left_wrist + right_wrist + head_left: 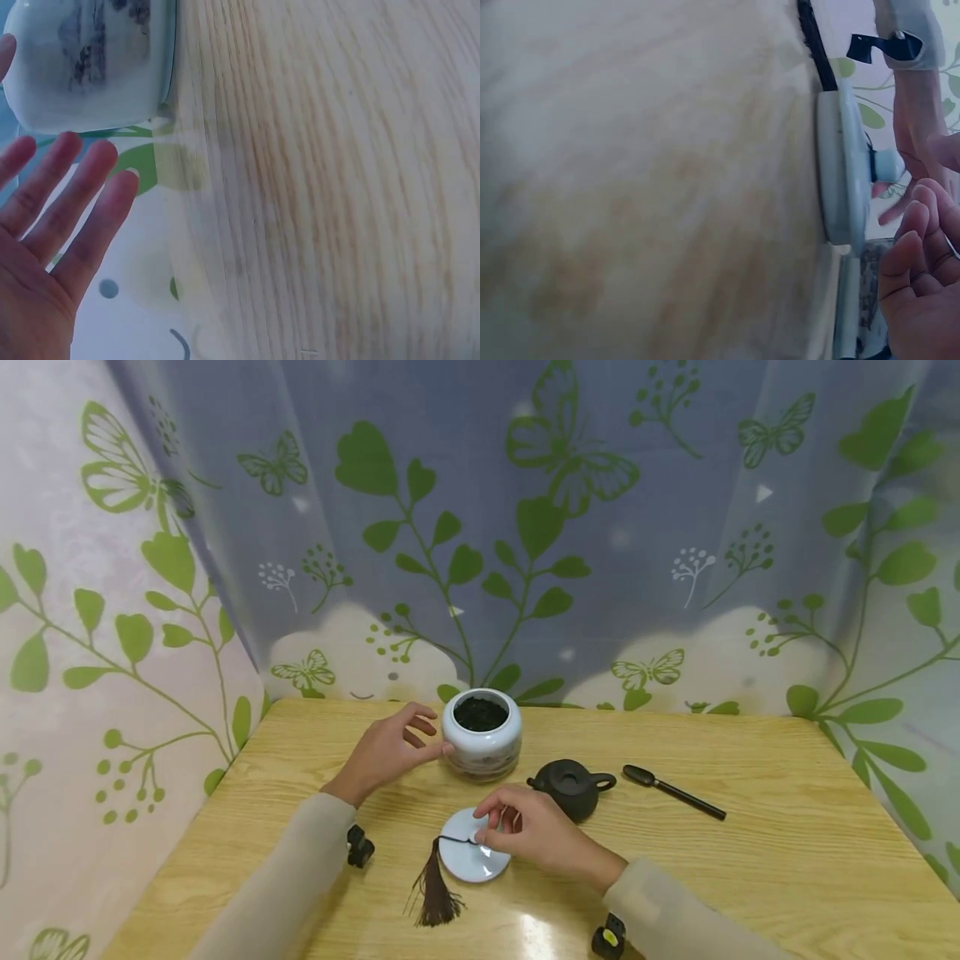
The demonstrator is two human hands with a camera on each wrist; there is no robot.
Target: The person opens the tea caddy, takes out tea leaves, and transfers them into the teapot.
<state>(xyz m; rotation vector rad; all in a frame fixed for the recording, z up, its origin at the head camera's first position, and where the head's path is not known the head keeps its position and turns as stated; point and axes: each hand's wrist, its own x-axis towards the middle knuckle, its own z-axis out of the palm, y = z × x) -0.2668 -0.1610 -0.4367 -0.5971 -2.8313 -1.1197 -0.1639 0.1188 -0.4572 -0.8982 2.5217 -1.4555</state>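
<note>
A white ceramic jar [483, 752] filled with dark leaf-like bits stands uncovered near the table's back edge. Beside its left side is my left hand [390, 747], fingers spread and thumb by the jar wall; whether the thumb touches I cannot tell. The left wrist view shows that hand [67, 217] with loose fingers apart from the jar [90, 67]. On the table lies the jar's white lid [468, 860], knob up, with a brown tassel [437, 889] tied to it. Right at the knob [889, 165] hovers my right hand [536, 831], its fingers loosely bent around nothing.
A small black teapot [573, 789] sits just beyond my right hand, its handle pointing right. Farther right lies a dark scoop [675, 792] with a long handle. Behind the wooden table [787, 868] hangs a curtain [480, 527] printed with leaves and butterflies.
</note>
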